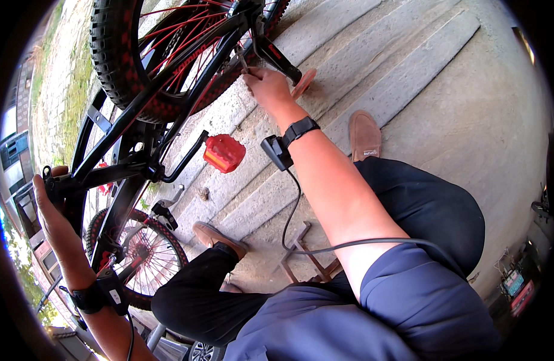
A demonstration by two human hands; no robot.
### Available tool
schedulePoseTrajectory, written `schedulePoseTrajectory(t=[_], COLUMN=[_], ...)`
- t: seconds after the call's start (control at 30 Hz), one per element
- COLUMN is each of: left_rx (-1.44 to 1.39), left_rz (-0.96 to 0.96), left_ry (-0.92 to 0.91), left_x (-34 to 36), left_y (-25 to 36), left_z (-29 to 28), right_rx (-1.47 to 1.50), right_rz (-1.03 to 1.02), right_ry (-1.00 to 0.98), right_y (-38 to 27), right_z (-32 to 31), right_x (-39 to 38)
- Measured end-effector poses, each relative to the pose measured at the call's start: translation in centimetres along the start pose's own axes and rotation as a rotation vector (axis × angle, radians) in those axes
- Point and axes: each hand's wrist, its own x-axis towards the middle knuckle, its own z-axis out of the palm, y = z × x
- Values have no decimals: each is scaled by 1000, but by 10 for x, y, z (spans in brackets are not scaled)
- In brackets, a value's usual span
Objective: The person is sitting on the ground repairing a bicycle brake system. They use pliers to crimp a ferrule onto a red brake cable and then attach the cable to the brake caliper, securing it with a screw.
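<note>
A bicycle with a black frame (138,108) and a knobby black-and-red wheel (123,78) with red spokes fills the upper left. My left hand (55,225) grips the end of a thick black frame tube at the far left; part of its fingers is behind the tube. My right hand (268,90) is closed around a slim metal tool (241,58), possibly a wrench, reaching toward the wheel's hub area. The fingers hide most of that tool. Between my hands, a red pedal (224,153) sticks out on its black crank arm.
Another red-spoked wheel (144,256) stands below the frame at left. Long concrete slabs (409,72) lie across the ground. A rusty metal frame (310,253) sits between my legs. A black cable (349,243) runs from my right wrist along the arm.
</note>
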Motion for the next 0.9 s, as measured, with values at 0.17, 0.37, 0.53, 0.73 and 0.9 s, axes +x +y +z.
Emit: schedulePoseTrajectory(t=[0.17,0.37,0.53,0.73,0.9], left_rx=[-14,14,17,13,1], left_rz=[-19,-2,-13,11,4], left_ry=[25,15,20,34,23], left_x=[-4,0,-1,-2,-1], left_y=[-6,-10,-7,-9,-9], left_z=[-3,-9,-5,-6,-7], right_rx=[-511,-664,-637,-798,-643], right_rz=[-177,-129,-189,-545,-533], right_ry=[178,178,138,392,485], right_y=[-34,-67,-86,-83,-60], right_z=[-22,-46,-62,-48,-38], right_x=[-10,-8,3,-5,-20])
